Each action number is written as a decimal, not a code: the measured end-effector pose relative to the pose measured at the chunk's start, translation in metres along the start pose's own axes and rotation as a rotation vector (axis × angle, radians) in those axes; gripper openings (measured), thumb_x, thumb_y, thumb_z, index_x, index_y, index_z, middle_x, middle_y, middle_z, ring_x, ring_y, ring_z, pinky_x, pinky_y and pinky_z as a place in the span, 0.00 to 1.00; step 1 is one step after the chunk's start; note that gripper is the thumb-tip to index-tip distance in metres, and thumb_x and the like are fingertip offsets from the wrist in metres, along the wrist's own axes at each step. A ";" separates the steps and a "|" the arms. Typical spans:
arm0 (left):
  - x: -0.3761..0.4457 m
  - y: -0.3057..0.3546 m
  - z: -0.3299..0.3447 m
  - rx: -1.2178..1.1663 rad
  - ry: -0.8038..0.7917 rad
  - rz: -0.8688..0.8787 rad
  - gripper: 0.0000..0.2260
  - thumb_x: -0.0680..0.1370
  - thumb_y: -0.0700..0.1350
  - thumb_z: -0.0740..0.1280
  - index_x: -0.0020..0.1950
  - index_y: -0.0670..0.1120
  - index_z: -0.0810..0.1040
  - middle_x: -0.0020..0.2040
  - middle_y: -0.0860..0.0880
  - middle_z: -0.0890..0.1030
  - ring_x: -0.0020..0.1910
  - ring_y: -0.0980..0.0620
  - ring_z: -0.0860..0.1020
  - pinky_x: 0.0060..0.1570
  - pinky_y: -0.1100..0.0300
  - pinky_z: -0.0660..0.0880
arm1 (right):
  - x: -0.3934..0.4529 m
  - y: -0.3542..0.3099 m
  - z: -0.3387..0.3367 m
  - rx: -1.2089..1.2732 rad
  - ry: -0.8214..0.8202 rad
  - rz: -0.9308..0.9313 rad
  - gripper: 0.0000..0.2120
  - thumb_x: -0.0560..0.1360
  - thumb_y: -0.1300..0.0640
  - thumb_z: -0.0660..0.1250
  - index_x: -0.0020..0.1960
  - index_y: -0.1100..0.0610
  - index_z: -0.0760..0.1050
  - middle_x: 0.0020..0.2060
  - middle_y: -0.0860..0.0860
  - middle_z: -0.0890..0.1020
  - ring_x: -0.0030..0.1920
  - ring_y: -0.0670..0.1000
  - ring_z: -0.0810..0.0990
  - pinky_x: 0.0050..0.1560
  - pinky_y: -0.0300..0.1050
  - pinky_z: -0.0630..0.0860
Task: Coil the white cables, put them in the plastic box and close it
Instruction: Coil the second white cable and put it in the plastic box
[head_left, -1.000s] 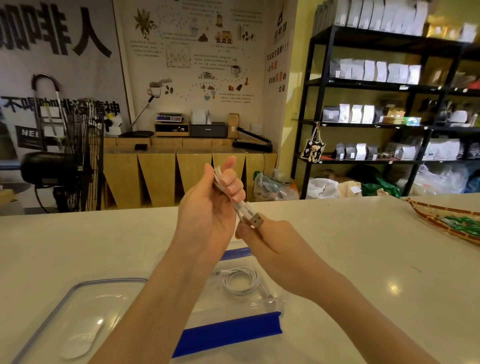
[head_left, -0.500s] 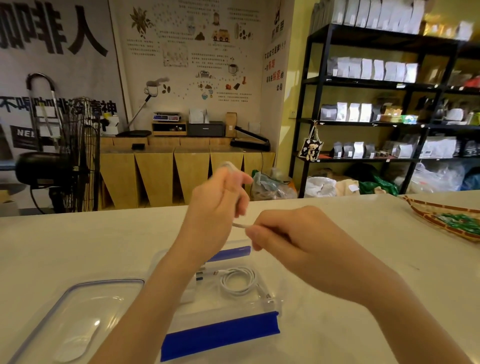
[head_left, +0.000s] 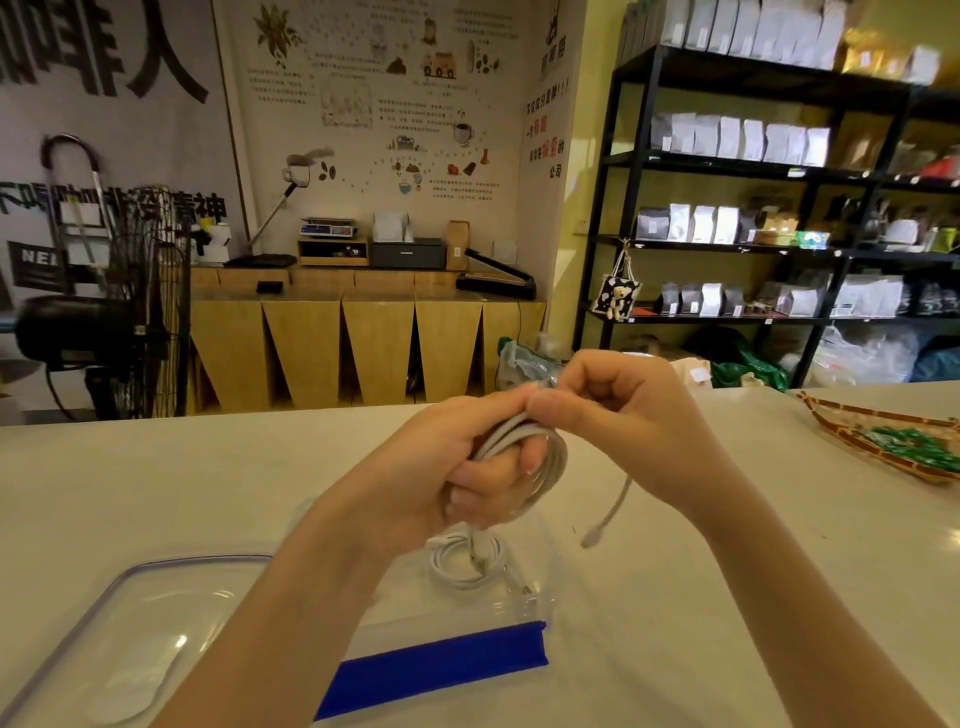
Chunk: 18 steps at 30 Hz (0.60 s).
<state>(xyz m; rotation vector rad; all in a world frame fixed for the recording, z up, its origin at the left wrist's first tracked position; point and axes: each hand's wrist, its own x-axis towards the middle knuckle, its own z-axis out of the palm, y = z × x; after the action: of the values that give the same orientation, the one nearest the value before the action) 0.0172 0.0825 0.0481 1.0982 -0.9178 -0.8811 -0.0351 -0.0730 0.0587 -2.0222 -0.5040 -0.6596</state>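
Observation:
My left hand grips a bundle of white cable looped into a coil, held above the clear plastic box. My right hand pinches the same cable at the top of the coil. A loose end with a plug hangs down to the right. A second white cable lies coiled inside the box, which has a blue clip on its near side. The box's clear lid with a blue rim lies on the table to the left.
The white table stretches around the box. A woven tray with green items sits at the far right edge. Beyond the table are a wooden counter, a black fan at left and black shelves at right.
The straight folded cable with its plug end up has been wound into a loop in my left hand. My right hand moved up over the coil, and a loose end now dangles.

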 end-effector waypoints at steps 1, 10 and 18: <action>0.000 0.002 -0.003 -0.114 -0.023 0.011 0.19 0.77 0.53 0.54 0.32 0.44 0.73 0.16 0.55 0.65 0.16 0.59 0.63 0.17 0.66 0.57 | 0.001 0.003 0.001 0.011 0.032 0.016 0.17 0.69 0.46 0.67 0.33 0.59 0.74 0.23 0.54 0.72 0.23 0.47 0.66 0.26 0.33 0.64; 0.009 0.000 -0.001 -0.826 0.286 0.448 0.18 0.79 0.50 0.53 0.38 0.41 0.73 0.20 0.51 0.69 0.19 0.58 0.66 0.19 0.69 0.66 | 0.000 0.012 0.036 -0.190 -0.207 0.277 0.12 0.78 0.53 0.54 0.38 0.44 0.70 0.25 0.42 0.73 0.23 0.35 0.70 0.24 0.26 0.65; 0.013 -0.004 -0.020 -0.524 0.606 0.584 0.19 0.80 0.51 0.51 0.42 0.41 0.74 0.20 0.53 0.71 0.19 0.58 0.67 0.20 0.68 0.67 | -0.008 -0.014 0.044 -0.300 -0.480 0.397 0.12 0.78 0.51 0.55 0.55 0.53 0.74 0.36 0.47 0.77 0.35 0.43 0.74 0.34 0.34 0.71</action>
<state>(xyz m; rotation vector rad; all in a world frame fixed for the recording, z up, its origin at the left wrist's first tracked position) 0.0397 0.0760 0.0425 0.5307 -0.4127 -0.2394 -0.0381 -0.0291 0.0438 -2.4844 -0.2675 0.0023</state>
